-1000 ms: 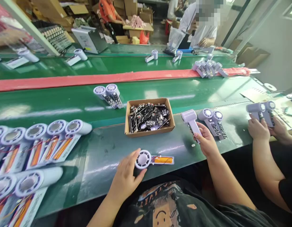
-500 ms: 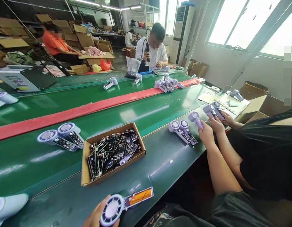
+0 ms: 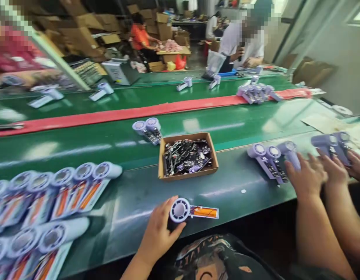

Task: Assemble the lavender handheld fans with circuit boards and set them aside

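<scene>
My left hand (image 3: pixel 164 225) grips the round head of a purple handheld fan (image 3: pixel 180 210) over the table's near edge; its open handle shows an orange battery and thin wires. Out to the right, my right hand (image 3: pixel 308 175) is blurred, with thumb and fingers around the handle of another purple fan (image 3: pixel 289 149). Beside that one lie two fans with circuit boards in their handles (image 3: pixel 266 159). A cardboard box (image 3: pixel 161 163) full of dark circuit boards stands beyond my left hand.
Rows of fans with orange batteries (image 3: pixel 89 186) lie at the left. Two more fans (image 3: pixel 146 128) sit behind the box. A red strip (image 3: pixel 168 107) crosses the green surface (image 3: pixel 110 144). At the right, a co-worker's hands (image 3: pixel 336 171) hold fans. Other people are farther back.
The view has swung left, bringing the rows of battery fans into sight. My left hand still holds its fan. The fan in my right hand is now closer beside the two board-fitted fans.
</scene>
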The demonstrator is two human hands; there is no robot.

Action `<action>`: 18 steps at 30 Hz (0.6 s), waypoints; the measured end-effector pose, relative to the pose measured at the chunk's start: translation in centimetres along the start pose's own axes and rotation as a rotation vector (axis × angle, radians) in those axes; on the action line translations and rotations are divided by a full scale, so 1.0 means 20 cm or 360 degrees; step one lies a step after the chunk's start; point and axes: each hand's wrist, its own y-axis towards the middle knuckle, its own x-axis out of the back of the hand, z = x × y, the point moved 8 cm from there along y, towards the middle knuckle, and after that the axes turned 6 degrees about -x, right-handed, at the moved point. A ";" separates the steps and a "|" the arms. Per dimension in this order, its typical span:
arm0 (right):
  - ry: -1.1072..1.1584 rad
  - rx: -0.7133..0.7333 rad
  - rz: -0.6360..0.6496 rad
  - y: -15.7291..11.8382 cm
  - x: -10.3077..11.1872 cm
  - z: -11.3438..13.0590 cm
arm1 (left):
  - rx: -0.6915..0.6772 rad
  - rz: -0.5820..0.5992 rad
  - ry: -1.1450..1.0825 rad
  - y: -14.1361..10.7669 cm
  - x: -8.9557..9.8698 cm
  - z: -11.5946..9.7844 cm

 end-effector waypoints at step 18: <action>0.0081 0.1240 0.1147 -0.30 -0.31 1.70 | 0.0482 0.0081 -0.0218 -0.08 0.09 0.13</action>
